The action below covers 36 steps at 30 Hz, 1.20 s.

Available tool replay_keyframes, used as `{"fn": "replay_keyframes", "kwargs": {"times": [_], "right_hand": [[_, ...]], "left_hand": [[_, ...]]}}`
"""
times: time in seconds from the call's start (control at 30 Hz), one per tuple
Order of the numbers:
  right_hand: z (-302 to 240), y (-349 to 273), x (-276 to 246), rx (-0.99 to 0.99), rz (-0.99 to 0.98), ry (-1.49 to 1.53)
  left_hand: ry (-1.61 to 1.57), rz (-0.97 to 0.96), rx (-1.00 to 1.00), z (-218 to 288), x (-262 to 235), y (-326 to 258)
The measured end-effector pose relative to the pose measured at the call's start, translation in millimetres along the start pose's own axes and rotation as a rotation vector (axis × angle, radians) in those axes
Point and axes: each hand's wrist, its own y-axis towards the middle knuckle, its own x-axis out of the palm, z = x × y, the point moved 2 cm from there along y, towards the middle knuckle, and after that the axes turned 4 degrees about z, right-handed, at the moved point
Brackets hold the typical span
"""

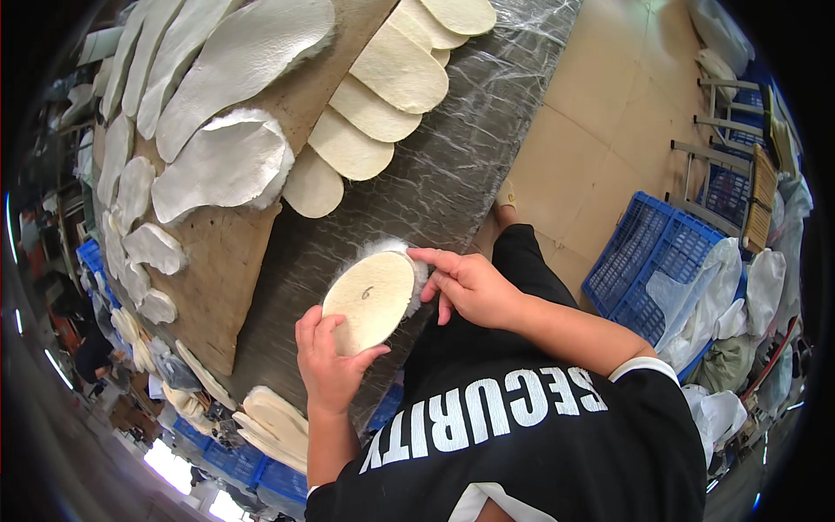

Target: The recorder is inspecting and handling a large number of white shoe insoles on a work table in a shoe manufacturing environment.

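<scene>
A shiny dark table (496, 96) is here. Over its near side, the left hand (327, 358) pinches a fluffy-edged insole (374, 300); the right hand (474, 287) touches the fluff, pinching or not, I cannot tell. Farther up the table, cream pads (398, 71) lie by a wooden board (217, 278).

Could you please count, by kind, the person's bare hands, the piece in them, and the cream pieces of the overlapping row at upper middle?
Bare hands: 2 (left hand, right hand)
Cream oval piece with white fluffy edge, in hand: 1
Cream round-ended pieces in the row: at least 6; overlap may hide more
Total: at least 9
</scene>
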Motion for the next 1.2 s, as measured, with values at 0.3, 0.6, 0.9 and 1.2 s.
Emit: {"fn": "replay_keyframes", "kwargs": {"times": [0.3,0.6,0.9,1.2], "right_hand": [[-2.9,-0.8,-2.9,-0.022,0.0,-0.041],[-4.4,-1.0,-5.1,0.011,-0.009,-0.034],[-2.2,-0.6,-7.0,0.007,-0.008,-0.026],[-3.6,1.2,-4.2,-0.008,-0.008,-0.038]], "left_hand": [[0.001,-0.05,-0.031,1.2,2.8,-0.5],[0.041,-0.061,-0.015,5.1,6.3,4.0],[0.087,-0.083,-0.031,8.8,10.8,7.7],[0.156,-0.104,-0.076,11.4,12.6,6.6]]}}
